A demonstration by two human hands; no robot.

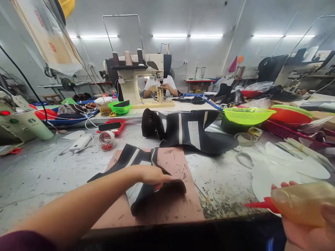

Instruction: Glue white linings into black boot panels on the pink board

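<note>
My left hand (pixel 154 176) grips a black boot-upper piece (pixel 136 155) at its curled right edge. The index finger lies over that edge, and most of the other fingers are hidden. Pale strips run across the piece, which rests on a pink mat (pixel 192 205). At the lower right, my right hand (pixel 295 226) is wrapped round a squeeze bottle (pixel 303 202) of yellowish liquid. Its red nozzle points left over the table's front edge, apart from the black piece. More black pieces with pale strips (pixel 172 129) lie beyond the mat, one end rolled or bunched up.
A yellow-green basket (pixel 248 115) and white sheets (pixel 277 167) sit to the right. Leftward are a tape roll (pixel 107 139), a phone (pixel 110 126) in a red tray and a green bowl (pixel 119 108). A sewing machine (pixel 131 83) stands behind, with a person at it.
</note>
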